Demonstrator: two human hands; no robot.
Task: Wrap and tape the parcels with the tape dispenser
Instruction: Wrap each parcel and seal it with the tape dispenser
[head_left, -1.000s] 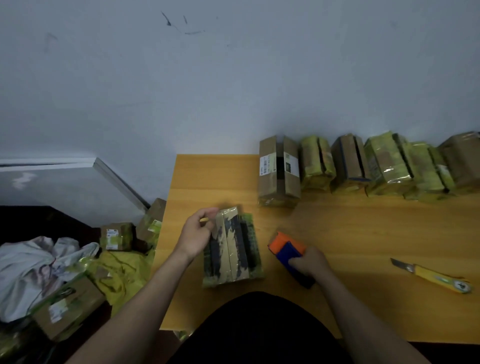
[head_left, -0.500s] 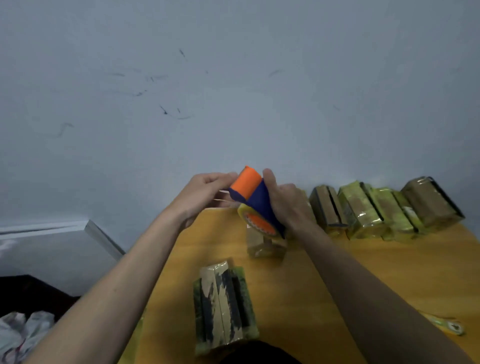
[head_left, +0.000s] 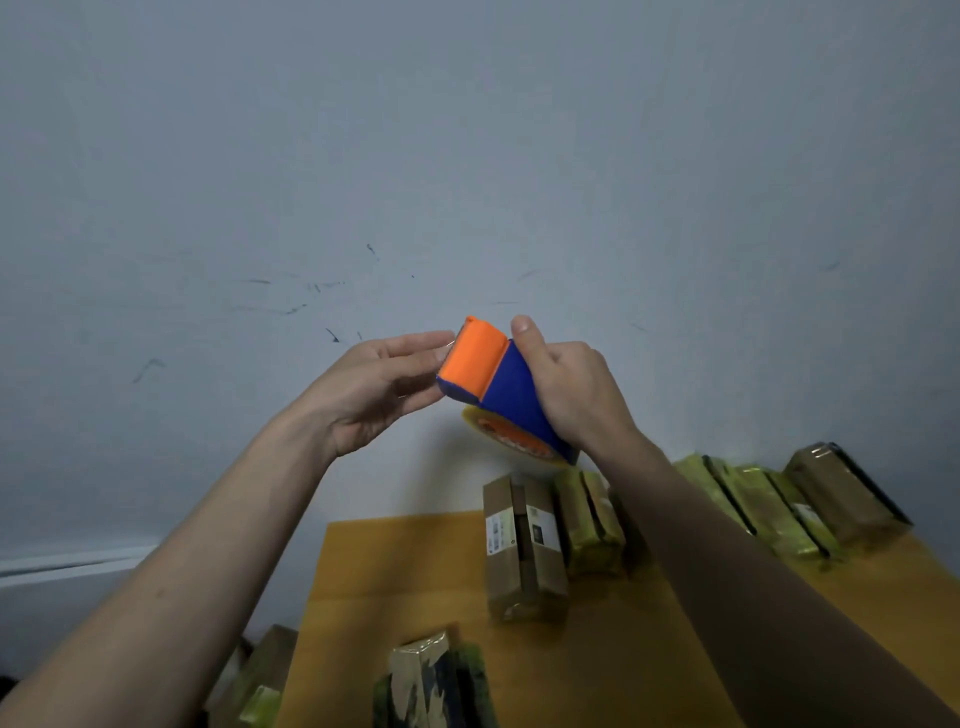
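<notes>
A: What's on the wooden desk (head_left: 395, 582)?
B: Wrapped parcels (head_left: 748, 499) lined along its far edge; one parcel (head_left: 434, 686) at the near edge.
A: The tape dispenser (head_left: 493, 379)?
B: Raised before the wall, well above the desk. The right hand (head_left: 576, 395) grips its blue body; the left hand (head_left: 374, 389), fingers straight, touches its orange end.

A makeshift packing room: taped parcels (head_left: 524, 551) lined along a wooden table (head_left: 395, 582) against a scuffed wall (head_left: 311, 208).
</notes>
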